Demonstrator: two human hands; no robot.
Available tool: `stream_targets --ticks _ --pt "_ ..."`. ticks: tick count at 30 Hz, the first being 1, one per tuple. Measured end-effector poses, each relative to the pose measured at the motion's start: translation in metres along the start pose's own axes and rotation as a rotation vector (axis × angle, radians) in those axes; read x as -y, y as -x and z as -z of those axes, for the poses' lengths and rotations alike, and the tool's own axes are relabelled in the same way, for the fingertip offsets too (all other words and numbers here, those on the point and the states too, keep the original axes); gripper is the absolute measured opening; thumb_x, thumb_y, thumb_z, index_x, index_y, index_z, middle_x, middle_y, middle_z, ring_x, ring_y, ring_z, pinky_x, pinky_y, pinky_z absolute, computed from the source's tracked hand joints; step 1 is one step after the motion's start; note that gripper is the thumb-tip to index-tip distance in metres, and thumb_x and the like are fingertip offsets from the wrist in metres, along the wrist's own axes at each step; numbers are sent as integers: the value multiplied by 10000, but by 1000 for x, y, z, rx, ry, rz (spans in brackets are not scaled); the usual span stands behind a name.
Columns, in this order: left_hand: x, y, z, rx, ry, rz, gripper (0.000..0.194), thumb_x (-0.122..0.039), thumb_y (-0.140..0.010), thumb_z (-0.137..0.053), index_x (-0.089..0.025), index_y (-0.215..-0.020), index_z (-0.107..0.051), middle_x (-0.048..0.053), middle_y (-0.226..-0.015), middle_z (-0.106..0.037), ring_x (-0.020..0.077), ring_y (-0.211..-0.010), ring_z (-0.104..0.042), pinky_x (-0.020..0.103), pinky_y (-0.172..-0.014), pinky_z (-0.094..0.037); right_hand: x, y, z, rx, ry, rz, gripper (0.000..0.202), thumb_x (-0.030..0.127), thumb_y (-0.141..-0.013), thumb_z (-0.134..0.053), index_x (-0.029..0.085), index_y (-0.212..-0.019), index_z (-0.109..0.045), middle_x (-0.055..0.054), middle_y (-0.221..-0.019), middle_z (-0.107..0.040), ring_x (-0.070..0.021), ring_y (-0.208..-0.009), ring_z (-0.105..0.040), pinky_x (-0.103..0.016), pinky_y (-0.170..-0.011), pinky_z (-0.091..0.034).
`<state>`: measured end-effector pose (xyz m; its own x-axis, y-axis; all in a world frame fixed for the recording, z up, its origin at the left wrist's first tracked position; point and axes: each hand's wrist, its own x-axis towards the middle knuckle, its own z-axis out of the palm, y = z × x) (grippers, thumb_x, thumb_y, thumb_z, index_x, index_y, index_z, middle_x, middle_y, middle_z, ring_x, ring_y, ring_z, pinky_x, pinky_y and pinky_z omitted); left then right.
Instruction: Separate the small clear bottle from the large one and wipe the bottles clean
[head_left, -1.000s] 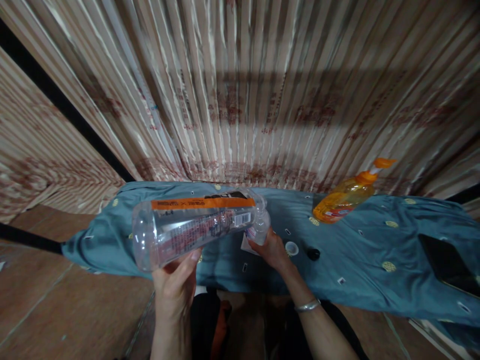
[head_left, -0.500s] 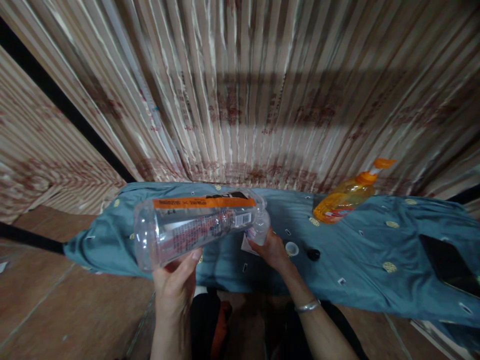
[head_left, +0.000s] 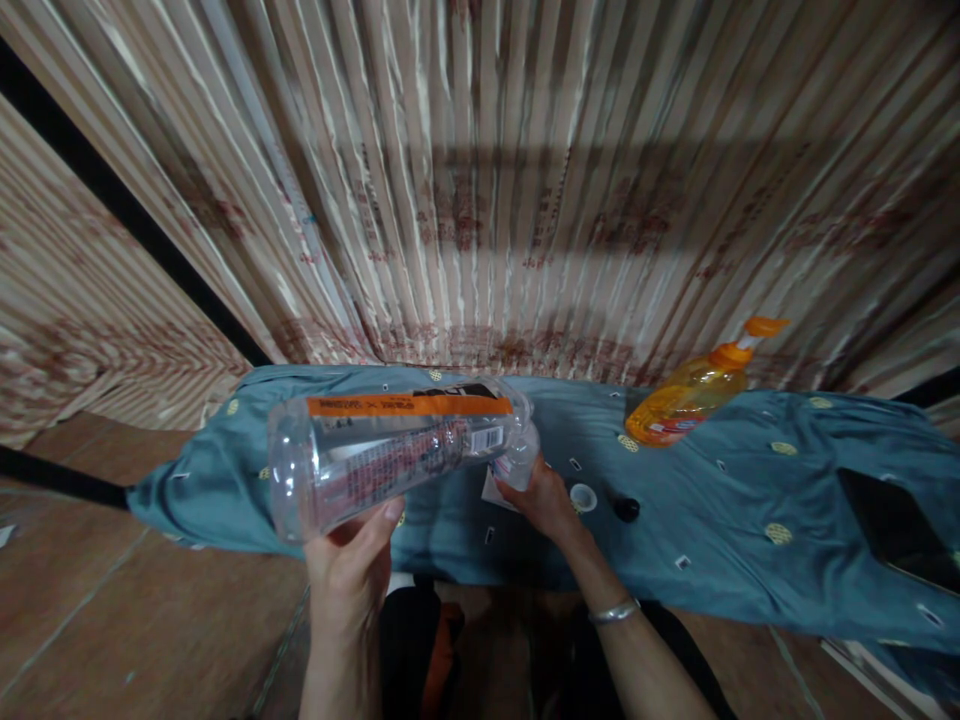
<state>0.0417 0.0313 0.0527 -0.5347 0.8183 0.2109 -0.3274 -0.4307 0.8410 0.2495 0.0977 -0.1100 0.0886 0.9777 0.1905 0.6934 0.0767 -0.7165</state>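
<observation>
My left hand [head_left: 352, 560] is closed around the underside of a large clear plastic bottle [head_left: 405, 450] with an orange and silver printed label. The bottle lies nearly level in the air, its base to the left and its neck to the right, tilted slightly. At its neck, a small clear bottle [head_left: 523, 458] is held in my right hand [head_left: 544, 498]. The two bottles meet or overlap there; the openings are hard to make out. To the right of that hand lie a white ring-like cap [head_left: 583, 498] and a small black cap [head_left: 627, 509].
A pump bottle [head_left: 682, 400] of orange liquid stands towards the back right on the teal patterned cloth [head_left: 720, 540]. A dark phone-like slab [head_left: 900, 530] lies at the right. Behind is a striped curtain [head_left: 510, 200]; a white flat piece [head_left: 495, 491] lies under the small bottle.
</observation>
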Motion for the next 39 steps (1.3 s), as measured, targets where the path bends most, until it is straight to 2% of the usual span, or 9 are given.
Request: stream_targets --ticks 7,12,17,23,30,35,39 --pt "-2 0 -1 -11 -11 1 766 -248 -534 -1005 -241 -1247 -728 76 -1027 -796 230 -846 -778 407 -812 -678 -2 -1 -1 14 7 1 544 303 -762 -798 197 -1254 -590 -99 -1071 -805 -317 -999 -792 -371 -829 -614" --pt "1 1 0 34 -9 -51 715 -216 -613 -974 -263 -1277 -714 66 -1009 -798 228 -824 -783 428 -816 -675 0 0 0 26 2 -16 547 301 -766 -789 211 -1264 -580 -90 -1077 -805 -315 -1013 -790 -376 -834 -614" --pt "5 2 3 24 -27 -59 772 -228 -614 -975 -268 -1328 -685 79 -1065 -794 224 -785 -783 406 -791 -673 1 0 1 24 -2 -8 547 278 -764 -781 182 -1270 -595 -116 -1083 -799 -325 -1014 -790 -401 -849 -620" --pt "4 2 4 13 -21 -38 892 -234 -600 -980 -316 -1411 -619 80 -1116 -791 272 -864 -792 495 -834 -672 1 0 0 15 1 -3 588 300 -769 -791 158 -1306 -599 -133 -1094 -802 -330 -1024 -789 -406 -859 -627" --pt "0 3 0 15 -14 -15 825 -236 -611 -975 -298 -1367 -653 81 -1153 -786 286 -978 -785 530 -959 -634 2 -1 2 30 -27 -19 601 302 -767 -789 165 -1315 -583 -128 -1124 -803 -331 -1044 -786 -418 -881 -623" --pt "5 2 3 -3 -18 -15 771 -255 -600 -984 -282 -1311 -690 75 -1071 -793 285 -928 -786 531 -911 -651 5 -1 4 45 -46 -38 568 301 -765 -789 171 -1283 -596 -126 -1098 -800 -335 -1037 -787 -414 -877 -626" --pt "3 1 -1 9 -26 -8 704 -303 -590 -984 -258 -1242 -722 72 -1004 -794 285 -894 -786 537 -908 -650 5 0 4 43 -53 -35 538 286 -764 -782 191 -1259 -594 -113 -1102 -800 -333 -1035 -786 -422 -875 -626"
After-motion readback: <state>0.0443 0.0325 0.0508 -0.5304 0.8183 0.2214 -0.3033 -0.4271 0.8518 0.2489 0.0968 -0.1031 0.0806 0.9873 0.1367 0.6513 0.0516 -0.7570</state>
